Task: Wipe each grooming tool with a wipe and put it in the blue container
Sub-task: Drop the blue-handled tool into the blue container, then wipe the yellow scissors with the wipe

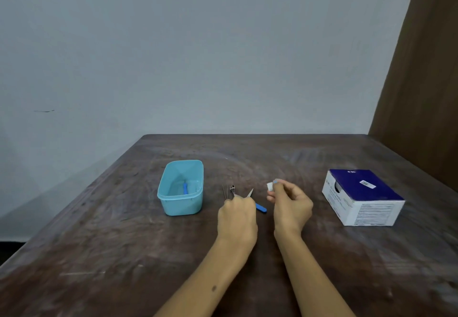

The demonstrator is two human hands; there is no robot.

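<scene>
Head view: blue-handled tool (260, 208) between hands, wipe (270, 186) in right hand (291, 206).

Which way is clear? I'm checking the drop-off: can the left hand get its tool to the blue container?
Probably yes. The left hand grips thin metal tools just right of the blue container, whose top is open, with only bare table between them.

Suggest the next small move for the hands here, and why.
Probably bring the wipe pinched in the right hand across to the thin metal tools the left hand grips: the two are still apart, and only one blue tool lies in the blue container.
</scene>
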